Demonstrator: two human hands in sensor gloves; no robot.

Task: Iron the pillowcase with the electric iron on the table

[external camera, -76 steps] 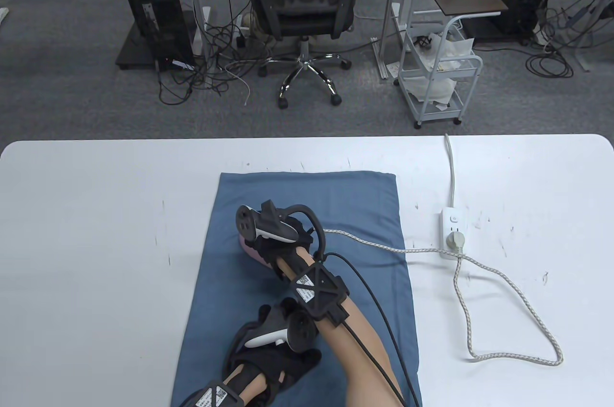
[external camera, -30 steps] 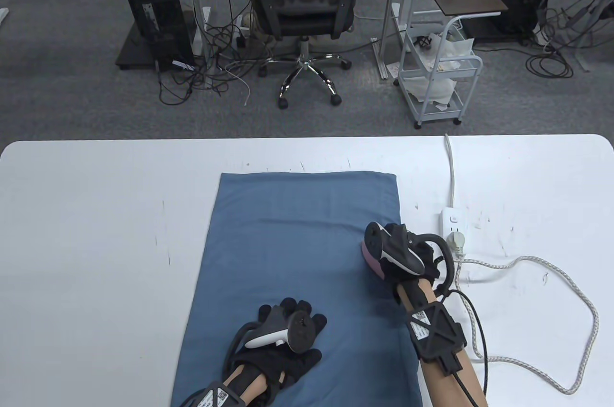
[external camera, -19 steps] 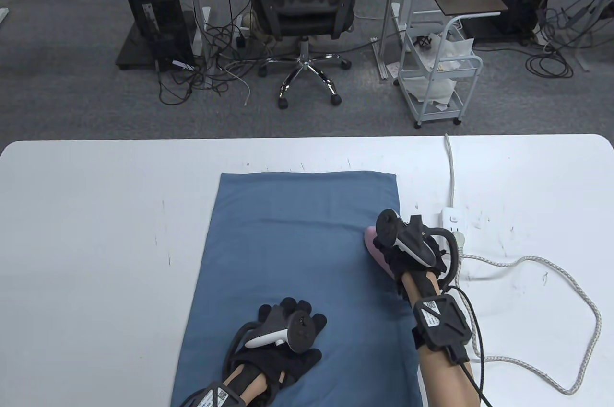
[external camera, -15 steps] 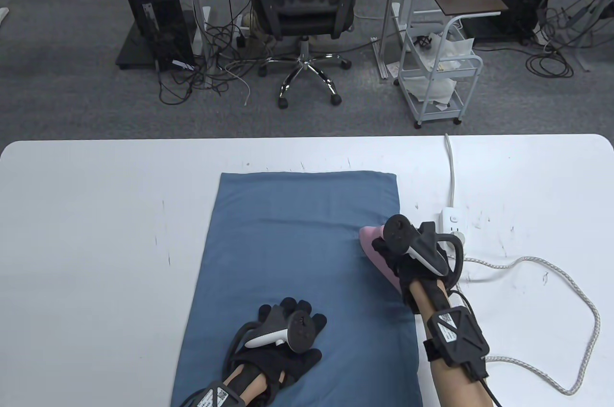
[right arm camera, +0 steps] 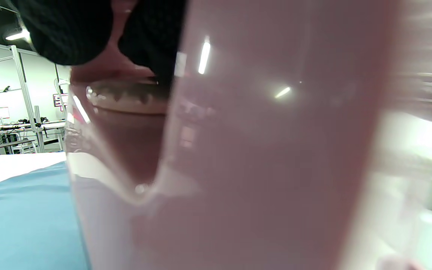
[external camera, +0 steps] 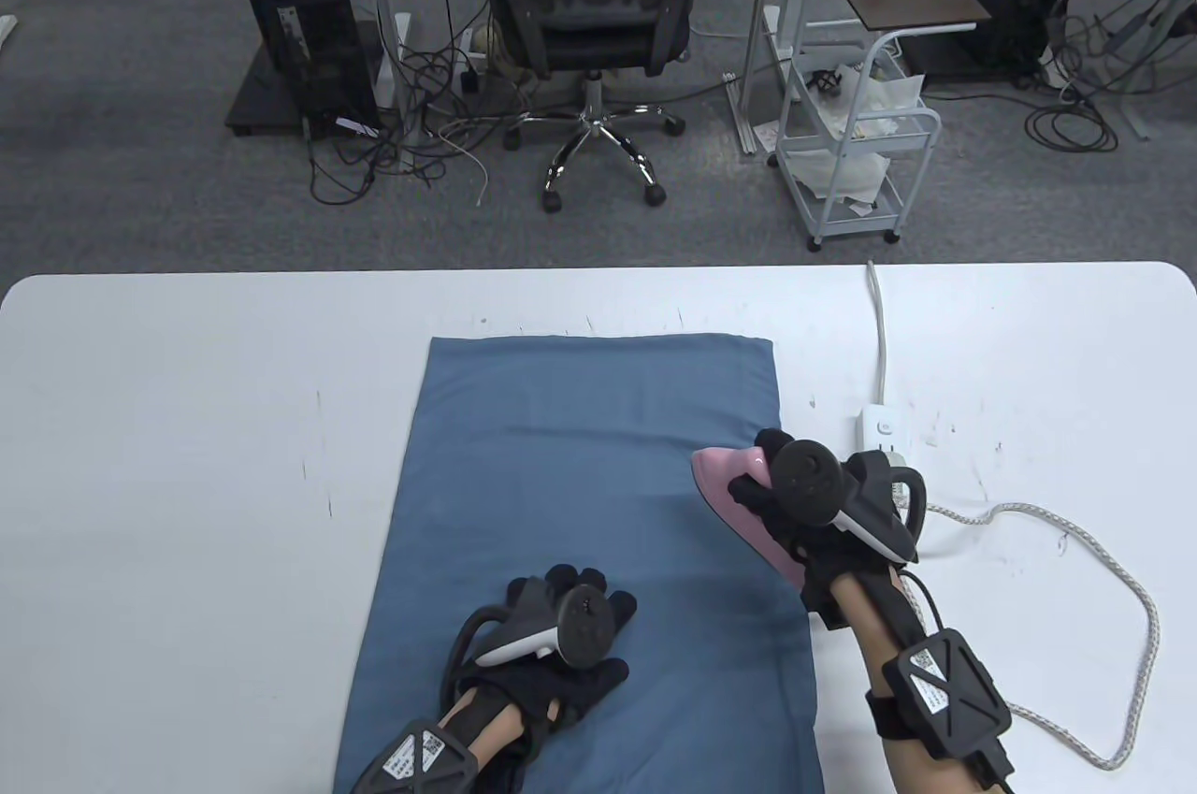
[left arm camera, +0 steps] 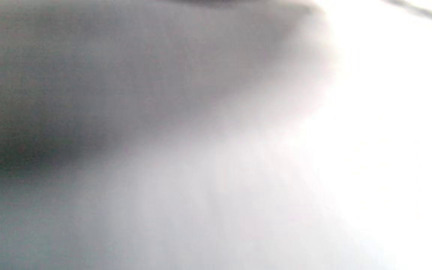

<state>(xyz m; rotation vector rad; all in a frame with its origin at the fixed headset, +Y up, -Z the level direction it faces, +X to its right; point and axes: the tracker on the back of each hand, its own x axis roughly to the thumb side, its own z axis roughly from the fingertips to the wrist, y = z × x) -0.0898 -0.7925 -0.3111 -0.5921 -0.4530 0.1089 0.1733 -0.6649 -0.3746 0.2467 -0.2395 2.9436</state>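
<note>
Your right hand (external camera: 795,504) grips the pink iron (external camera: 739,495) at the pillowcase's (external camera: 580,476) right edge. Your left hand (external camera: 561,644) rests on the pillowcase, fingers seemingly spread flat.

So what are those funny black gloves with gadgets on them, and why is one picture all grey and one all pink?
Those are a person's two hands in black sensor gloves. The gadget strapped on the back of each hand is a tracker; the fingers don't hold it. One camera looks down at the white table, and a small camera sits on each wrist.

On the table lies a flat blue fabric pillowcase. The left hand rests flat on its near end. The right hand grips a pink electric iron at the pillowcase's right edge. The iron's braided cord loops toward a white power strip.

The grey picture is the left wrist camera, too blurred to make anything out. The pink picture is the right wrist camera, right up against the iron, with black gloved fingers at the top.
</note>
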